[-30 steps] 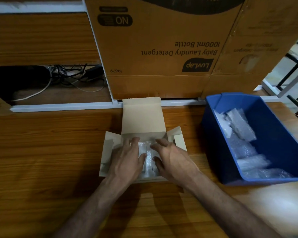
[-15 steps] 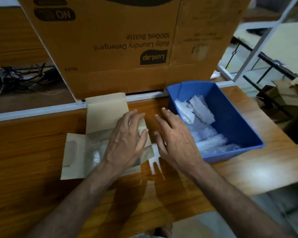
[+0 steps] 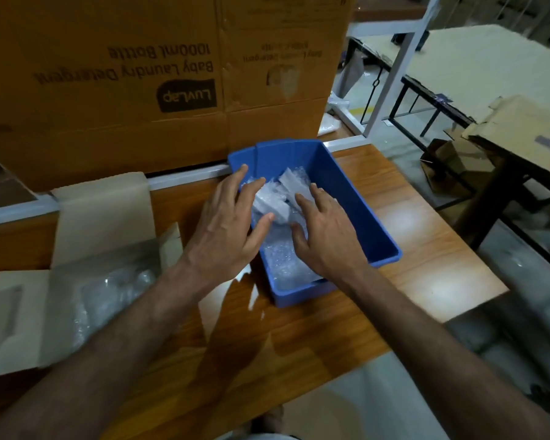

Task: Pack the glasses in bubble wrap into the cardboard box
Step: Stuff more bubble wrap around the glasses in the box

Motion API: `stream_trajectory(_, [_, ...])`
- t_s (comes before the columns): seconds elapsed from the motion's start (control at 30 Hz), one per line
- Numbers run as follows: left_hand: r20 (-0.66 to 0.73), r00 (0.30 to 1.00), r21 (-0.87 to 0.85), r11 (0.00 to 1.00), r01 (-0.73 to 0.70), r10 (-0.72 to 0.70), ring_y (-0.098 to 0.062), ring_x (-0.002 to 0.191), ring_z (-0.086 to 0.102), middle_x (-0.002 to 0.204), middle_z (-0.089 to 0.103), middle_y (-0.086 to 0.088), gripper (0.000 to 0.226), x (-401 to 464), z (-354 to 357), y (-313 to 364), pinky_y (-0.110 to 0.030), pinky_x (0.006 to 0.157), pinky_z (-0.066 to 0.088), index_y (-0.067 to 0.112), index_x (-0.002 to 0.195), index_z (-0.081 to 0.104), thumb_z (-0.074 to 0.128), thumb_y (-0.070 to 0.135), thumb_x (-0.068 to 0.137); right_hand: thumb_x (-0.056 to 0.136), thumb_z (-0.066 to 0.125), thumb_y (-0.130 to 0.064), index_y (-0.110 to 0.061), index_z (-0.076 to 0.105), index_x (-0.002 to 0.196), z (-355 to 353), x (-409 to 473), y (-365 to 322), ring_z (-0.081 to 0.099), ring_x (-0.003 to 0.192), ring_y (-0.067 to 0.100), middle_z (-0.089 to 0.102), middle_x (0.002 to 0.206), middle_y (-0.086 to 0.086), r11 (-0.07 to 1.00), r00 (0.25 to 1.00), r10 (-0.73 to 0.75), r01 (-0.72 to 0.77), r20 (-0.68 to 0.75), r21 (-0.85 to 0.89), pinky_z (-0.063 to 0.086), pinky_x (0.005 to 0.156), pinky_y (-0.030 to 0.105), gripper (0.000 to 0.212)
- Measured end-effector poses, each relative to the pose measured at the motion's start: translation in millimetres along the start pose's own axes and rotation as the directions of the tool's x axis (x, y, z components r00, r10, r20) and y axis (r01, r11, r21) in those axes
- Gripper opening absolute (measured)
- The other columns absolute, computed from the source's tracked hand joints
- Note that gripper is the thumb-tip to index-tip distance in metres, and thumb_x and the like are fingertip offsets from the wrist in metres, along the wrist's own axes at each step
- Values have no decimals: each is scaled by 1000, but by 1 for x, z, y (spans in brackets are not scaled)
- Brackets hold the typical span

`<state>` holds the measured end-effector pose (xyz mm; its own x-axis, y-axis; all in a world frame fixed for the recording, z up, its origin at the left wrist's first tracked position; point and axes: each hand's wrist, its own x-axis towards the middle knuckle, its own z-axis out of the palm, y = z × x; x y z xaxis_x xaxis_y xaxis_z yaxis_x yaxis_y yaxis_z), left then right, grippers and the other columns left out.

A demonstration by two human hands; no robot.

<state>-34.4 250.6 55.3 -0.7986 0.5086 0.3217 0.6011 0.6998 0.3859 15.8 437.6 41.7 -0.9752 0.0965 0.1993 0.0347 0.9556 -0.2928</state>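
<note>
A blue plastic bin (image 3: 356, 198) on the wooden table holds several bubble-wrapped glasses (image 3: 273, 201). My left hand (image 3: 229, 230) hovers over the bin's left rim with fingers spread, thumb near a wrapped bundle. My right hand (image 3: 327, 233) is inside the bin above the wrap, fingers apart, holding nothing. The small open cardboard box (image 3: 13, 319) lies at the left with its lid flap up. A wrapped glass (image 3: 108, 293) sits inside it.
A large brown detergent carton (image 3: 140, 74) stands behind the table against a white rail (image 3: 188, 177). The table's right edge (image 3: 477, 271) is close to the bin. Beyond it are a black metal frame and cardboard scraps (image 3: 458, 166) on the floor.
Both hands left the small cardboard box and moved right to the blue bin. The view swung right, so the small box now sits at the left edge.
</note>
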Motion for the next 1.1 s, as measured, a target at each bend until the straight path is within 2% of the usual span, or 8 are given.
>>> stream_trajectory(0.1, [20, 1000, 6, 1000, 9, -9, -26, 151, 22, 166, 20, -11, 61, 17, 11, 1, -38, 119, 20, 18, 156, 34, 46, 48, 104, 99, 58, -24, -6, 48, 144, -4, 20, 21, 41, 138, 37, 44, 149, 22, 1000, 995, 30, -30, 92, 6, 37, 110, 44, 50])
stream_trajectory(0.2, [35, 999, 37, 999, 36, -38, -29, 151, 21, 166, 20, -13, 64, 31, 18, 2, -44, 120, 21, 17, 155, 35, 43, 52, 102, 98, 58, -27, -9, 50, 143, 1, 47, 37, 47, 132, 36, 48, 145, 17, 999, 983, 48, -52, 175, 16, 47, 101, 49, 48])
stream_trajectory(0.33, [30, 997, 73, 995, 63, -65, -31, 149, 27, 164, 25, -16, 62, 36, 26, -1, -45, 118, 27, 16, 152, 39, 41, 52, 102, 94, 64, -28, -16, 55, 138, 21, 78, 41, 61, 117, 31, 59, 135, 9, 1000, 960, -2, 8, 280, -19, 55, 91, 45, 46])
stream_trajectory(0.67, [-47, 995, 79, 993, 92, -89, -28, 148, 31, 162, 31, -12, 52, 25, 26, -13, -40, 118, 27, 18, 148, 46, 43, 45, 103, 88, 73, -43, -13, 45, 135, 67, 118, 33, 64, 112, 33, 62, 126, 13, 963, 910, -80, 177, 408, -206, 51, 86, 40, 63])
stream_trajectory(0.87, [-26, 998, 86, 994, 64, -62, -28, 149, 31, 162, 31, -12, 52, 23, 27, -16, -52, 118, 31, 16, 147, 49, 43, 43, 103, 92, 69, -28, -17, 52, 129, 66, 125, 42, 66, 106, 33, 64, 122, 12, 953, 889, -145, 244, 434, -182, 53, 84, 40, 43])
stream_trajectory(0.93, [-20, 998, 78, 995, 69, -67, -26, 149, 30, 162, 31, -11, 51, 25, 29, -15, -51, 118, 31, 17, 146, 50, 43, 45, 103, 95, 63, -25, -18, 51, 129, 64, 124, 46, 67, 104, 32, 65, 120, 10, 943, 895, -174, 271, 410, -192, 54, 81, 40, 37])
stream_trajectory(1.03, [-13, 997, 77, 995, 71, -70, -26, 149, 29, 163, 30, -10, 50, 29, 31, -12, -47, 119, 30, 19, 144, 51, 42, 46, 103, 98, 58, -37, -19, 44, 134, 62, 120, 49, 67, 102, 31, 65, 116, 9, 936, 904, -187, 282, 384, -208, 51, 74, 37, 43])
stream_trajectory(1.1, [-8, 998, 73, 995, 65, -64, -26, 149, 29, 162, 30, -11, 49, 31, 32, -13, -49, 119, 30, 20, 143, 52, 42, 46, 103, 99, 56, -42, -18, 48, 130, 61, 119, 50, 67, 100, 31, 65, 114, 9, 942, 907, -172, 265, 384, -204, 48, 71, 35, 40])
